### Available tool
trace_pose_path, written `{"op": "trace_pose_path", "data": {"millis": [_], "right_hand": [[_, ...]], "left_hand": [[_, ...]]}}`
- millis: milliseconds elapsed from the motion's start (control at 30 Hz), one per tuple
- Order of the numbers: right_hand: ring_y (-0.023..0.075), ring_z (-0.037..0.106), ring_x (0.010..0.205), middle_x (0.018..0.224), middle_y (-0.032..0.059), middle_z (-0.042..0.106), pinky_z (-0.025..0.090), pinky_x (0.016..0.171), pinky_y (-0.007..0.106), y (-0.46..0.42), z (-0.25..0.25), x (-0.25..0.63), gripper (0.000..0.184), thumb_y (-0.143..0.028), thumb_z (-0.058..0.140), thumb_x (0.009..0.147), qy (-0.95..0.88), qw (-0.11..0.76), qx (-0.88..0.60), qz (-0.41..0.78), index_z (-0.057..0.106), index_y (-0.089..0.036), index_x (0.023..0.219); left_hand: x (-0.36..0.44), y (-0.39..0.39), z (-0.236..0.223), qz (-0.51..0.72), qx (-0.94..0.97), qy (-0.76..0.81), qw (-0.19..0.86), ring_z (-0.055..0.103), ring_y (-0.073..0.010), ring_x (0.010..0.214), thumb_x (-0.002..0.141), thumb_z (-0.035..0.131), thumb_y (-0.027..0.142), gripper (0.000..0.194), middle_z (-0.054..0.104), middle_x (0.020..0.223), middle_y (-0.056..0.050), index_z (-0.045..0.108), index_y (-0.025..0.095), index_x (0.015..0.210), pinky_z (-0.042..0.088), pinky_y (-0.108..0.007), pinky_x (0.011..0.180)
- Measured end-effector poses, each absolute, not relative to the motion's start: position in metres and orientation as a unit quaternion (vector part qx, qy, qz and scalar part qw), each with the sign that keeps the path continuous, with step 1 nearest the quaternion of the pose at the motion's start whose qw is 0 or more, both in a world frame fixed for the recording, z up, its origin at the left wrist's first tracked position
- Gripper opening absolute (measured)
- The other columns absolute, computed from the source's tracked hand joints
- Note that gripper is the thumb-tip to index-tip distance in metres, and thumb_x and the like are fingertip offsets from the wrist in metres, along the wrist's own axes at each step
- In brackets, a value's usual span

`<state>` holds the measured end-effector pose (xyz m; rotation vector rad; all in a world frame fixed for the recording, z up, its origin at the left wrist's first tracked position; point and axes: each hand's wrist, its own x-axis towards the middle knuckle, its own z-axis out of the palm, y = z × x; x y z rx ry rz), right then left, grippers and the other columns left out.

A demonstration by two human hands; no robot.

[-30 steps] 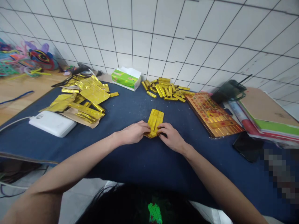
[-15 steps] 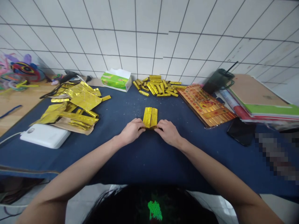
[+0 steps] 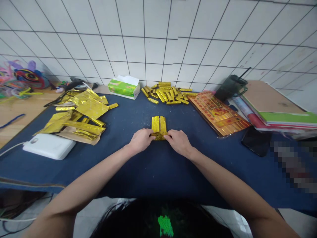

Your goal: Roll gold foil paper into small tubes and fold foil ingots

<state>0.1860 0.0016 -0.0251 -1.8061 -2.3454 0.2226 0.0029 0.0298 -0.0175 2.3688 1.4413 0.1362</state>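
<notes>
Left hand (image 3: pixel 140 140) and right hand (image 3: pixel 178 142) both half closed, fingers and thumbs pinching opposite sides of the lower end of a folded gold foil packet (image 3: pixel 158 128). Packet lying flat on a dark blue tablecloth (image 3: pixel 158 172) near the middle of the table, its far end free of the fingers. Some risk of thin foil tearing or creasing crookedly under too hard a pinch, and of the folds springing open if either grip slackens. Also a chance of knocking the pile of folded gold sticks (image 3: pixel 165 94) just beyond on any overlong reach, or of snagging the loose gold foil sheets (image 3: pixel 88 109) off to the left. On the tissue box (image 3: pixel 123 87), green and white printing but no legible brand. On the red-and-gold printed board (image 3: pixel 218 114), rows of red characters, too blurred to read.
</notes>
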Motion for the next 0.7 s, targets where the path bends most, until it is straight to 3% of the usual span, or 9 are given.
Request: {"op": "trace_pose_path", "data": {"millis": [200, 500, 700], "right_hand": [[0.0168, 0.062, 0.070, 0.079, 0.0023, 0.068, 0.036, 0.063, 0.029, -0.0001, -0.0244, 0.1822, 0.031, -0.033, 0.039, 0.089, -0.772, 0.066, -0.630, 0.050, 0.059, -0.019, 0.070], [0.0178, 0.063, 0.067, 0.077, 0.0025, 0.069, 0.035, 0.060, 0.029, -0.0002, -0.0262, 0.1800, 0.028, -0.033, 0.043, 0.086, -0.758, 0.047, -0.650, 0.032, 0.057, -0.019, 0.067], [0.0172, 0.062, 0.064, 0.076, 0.0025, 0.068, 0.034, 0.060, 0.028, -0.0032, -0.0292, 0.1792, 0.015, -0.031, 0.046, 0.086, -0.754, 0.070, -0.652, 0.023, 0.053, -0.017, 0.085]], "left_hand": [[0.0060, 0.0339, -0.0183, 0.026, 0.819, 0.545, 0.176, 0.062, -0.0203, 0.078, 0.080, 0.051, 0.031, 0.016, 0.065, 0.083, -0.004, 0.055, 0.020, 0.091, 0.042, -0.026, 0.062], [0.0073, 0.0318, -0.0225, 0.039, 0.830, 0.535, 0.152, 0.063, -0.0206, 0.076, 0.080, 0.053, 0.031, 0.031, 0.065, 0.084, -0.005, 0.048, 0.020, 0.108, 0.045, -0.028, 0.063], [0.0062, 0.0259, -0.0185, 0.043, 0.838, 0.531, 0.117, 0.062, -0.0202, 0.076, 0.081, 0.052, 0.033, 0.041, 0.064, 0.084, -0.005, 0.043, 0.017, 0.118, 0.046, -0.029, 0.065]]}}
